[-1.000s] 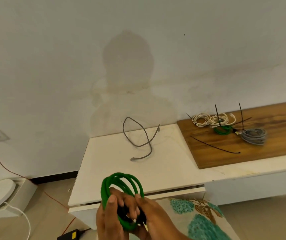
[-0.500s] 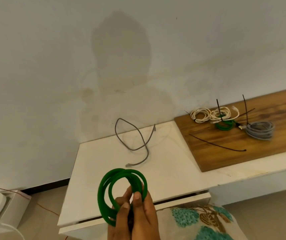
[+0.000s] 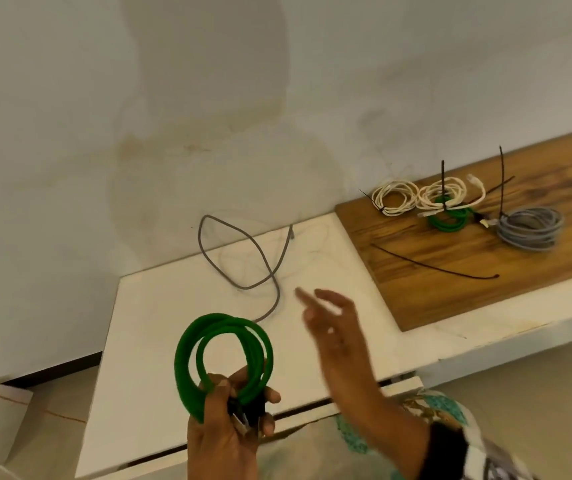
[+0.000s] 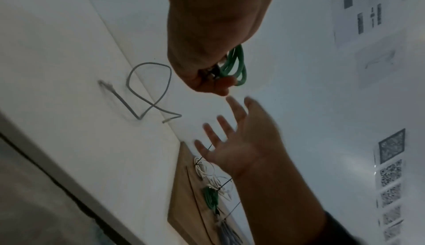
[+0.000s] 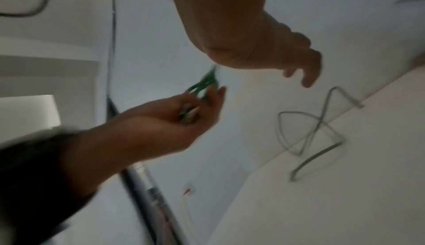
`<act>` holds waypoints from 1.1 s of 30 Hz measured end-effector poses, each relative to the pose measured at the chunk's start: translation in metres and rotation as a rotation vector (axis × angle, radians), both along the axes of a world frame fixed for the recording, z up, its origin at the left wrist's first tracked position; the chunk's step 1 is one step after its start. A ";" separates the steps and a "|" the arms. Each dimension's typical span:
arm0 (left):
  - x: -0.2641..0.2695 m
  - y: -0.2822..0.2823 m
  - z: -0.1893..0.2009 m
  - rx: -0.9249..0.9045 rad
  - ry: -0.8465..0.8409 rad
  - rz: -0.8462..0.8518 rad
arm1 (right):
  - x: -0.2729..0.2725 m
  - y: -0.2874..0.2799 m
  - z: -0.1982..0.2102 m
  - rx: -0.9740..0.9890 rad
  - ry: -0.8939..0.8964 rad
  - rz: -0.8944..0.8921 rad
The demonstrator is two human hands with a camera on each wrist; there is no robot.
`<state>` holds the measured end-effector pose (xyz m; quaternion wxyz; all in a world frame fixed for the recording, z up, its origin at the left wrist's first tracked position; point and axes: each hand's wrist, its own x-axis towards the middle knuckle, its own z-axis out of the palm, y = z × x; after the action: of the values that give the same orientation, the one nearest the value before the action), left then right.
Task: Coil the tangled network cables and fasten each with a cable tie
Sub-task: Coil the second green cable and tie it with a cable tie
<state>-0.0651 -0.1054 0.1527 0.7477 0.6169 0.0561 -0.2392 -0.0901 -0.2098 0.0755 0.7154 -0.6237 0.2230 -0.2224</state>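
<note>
A white tabletop (image 3: pixel 160 341) runs along the wall, and on its right part lies a wooden board (image 3: pixel 485 271) that reaches the wall edge. On the bare white surface, at about 12 o'clock from its middle, a loose grey cable (image 3: pixel 243 258) lies uncoiled, one loop leaning up against the wall. On the board, toward 12 o'clock, sit two white coils (image 3: pixel 419 197) side by side, a small green coil (image 3: pixel 449 221) touching them at 6 o'clock, and a grey coil (image 3: pixel 530 233) just beside at 3 o'clock; black ties stand up from these bundles. A loose black cable tie (image 3: pixel 436 266) lies flat on the board at 7 o'clock from the coils.
</note>
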 end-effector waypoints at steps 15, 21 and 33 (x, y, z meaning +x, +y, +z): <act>0.016 0.041 -0.080 0.126 0.167 -0.069 | 0.043 -0.257 -0.140 -0.982 1.085 -0.077; 0.017 0.058 -0.082 0.079 0.153 -0.033 | 0.042 -0.230 -0.110 -0.788 0.818 -0.166; -0.032 0.083 -0.023 -0.249 0.065 0.222 | -0.020 -0.051 0.072 0.845 -0.210 0.064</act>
<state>-0.0967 -0.0220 0.1292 0.8380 0.5015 0.1179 -0.1798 -0.1099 -0.2606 0.1471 0.9330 -0.2569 0.2012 -0.1516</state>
